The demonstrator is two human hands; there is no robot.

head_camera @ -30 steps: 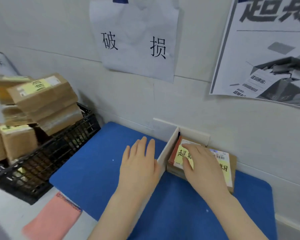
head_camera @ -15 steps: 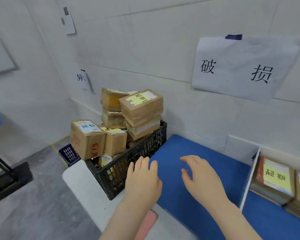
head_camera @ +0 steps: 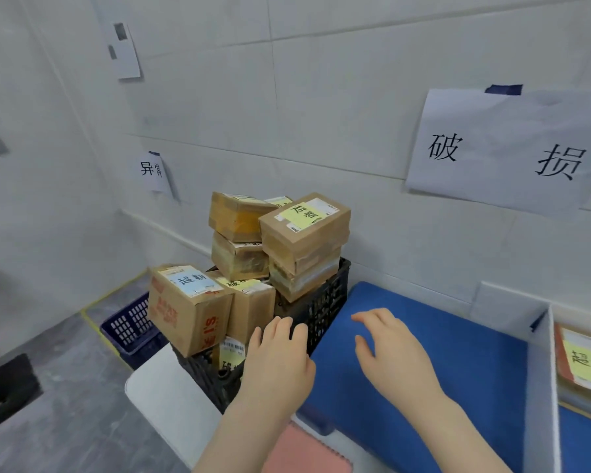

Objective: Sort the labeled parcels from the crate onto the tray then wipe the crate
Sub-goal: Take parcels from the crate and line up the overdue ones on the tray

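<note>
A black lattice crate on the white table holds several brown labelled parcels piled above its rim. The top parcel carries a yellow label; a large one with a blue label leans out at the left. My left hand hovers open over the crate's near corner, holding nothing. My right hand floats open above the blue tray, fingers spread and pointing toward the crate. Past a white divider, sorted parcels with yellow labels lie in the tray's right section.
A pink cloth lies on the table at the near edge. A blue basket sits on the grey floor left of the table. Paper signs hang on the tiled wall, one above the tray.
My view swung left from the tray's right section to the crate. My right hand left the sorted parcel, and both hands travelled left toward the crate with nothing in them.
</note>
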